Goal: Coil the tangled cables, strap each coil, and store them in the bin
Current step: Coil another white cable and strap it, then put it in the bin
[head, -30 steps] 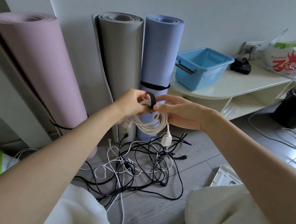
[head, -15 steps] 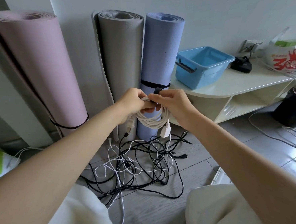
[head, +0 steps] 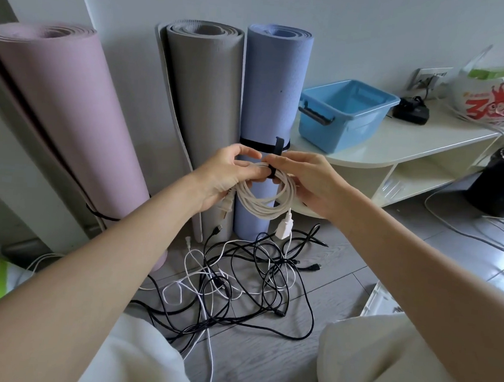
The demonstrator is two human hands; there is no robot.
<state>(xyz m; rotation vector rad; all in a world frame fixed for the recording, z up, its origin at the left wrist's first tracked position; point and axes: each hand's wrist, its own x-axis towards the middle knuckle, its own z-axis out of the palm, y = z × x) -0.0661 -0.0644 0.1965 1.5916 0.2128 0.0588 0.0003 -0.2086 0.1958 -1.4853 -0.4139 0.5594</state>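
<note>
A: Status on the coil [head: 259, 200]?

B: Held mid-air over the tangle [head: 238, 279]. Left hand [head: 225, 177] pinches the top of the loops so they can't spring apart. Right hand [head: 302, 182] pinches the strap [head: 271, 170] where it wraps the bundle; the tail sticks up, not yet closed by the look of it.

A: Why up there and not on the floor?

B: Probably keeps it clear of the loose cables. One plug [head: 284, 227] hangs free below the loops.

A: Bin [head: 345, 116]?

B: On the shelf [head: 412, 142], right of the mats [head: 197, 97]. Looks empty. Most of the job remains.
</note>
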